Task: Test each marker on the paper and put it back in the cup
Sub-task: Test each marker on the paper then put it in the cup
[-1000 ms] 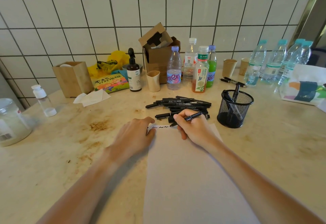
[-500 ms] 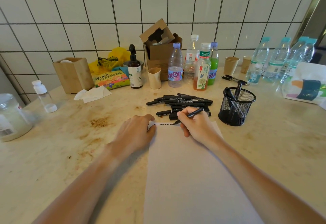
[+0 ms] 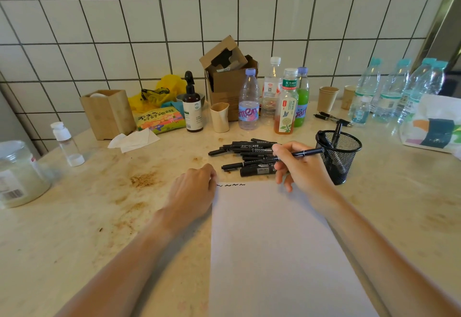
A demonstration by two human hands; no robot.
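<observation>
At the left we rest the left hand (image 3: 193, 189) with its fingers loosely curled, holding nothing, its fingertips touching the top left corner of the paper (image 3: 274, 249), which lies flat on the surface (image 3: 82, 222) and carries a short wavy black line (image 3: 231, 185) along its top edge. Beyond the paper lies a pile of black markers (image 3: 247, 157), and above its right end our right hand (image 3: 303, 167) pinches one black marker (image 3: 308, 152) held nearly level, off the paper, its far end at the rim of the black mesh cup (image 3: 339, 157) just beside the hand.
</observation>
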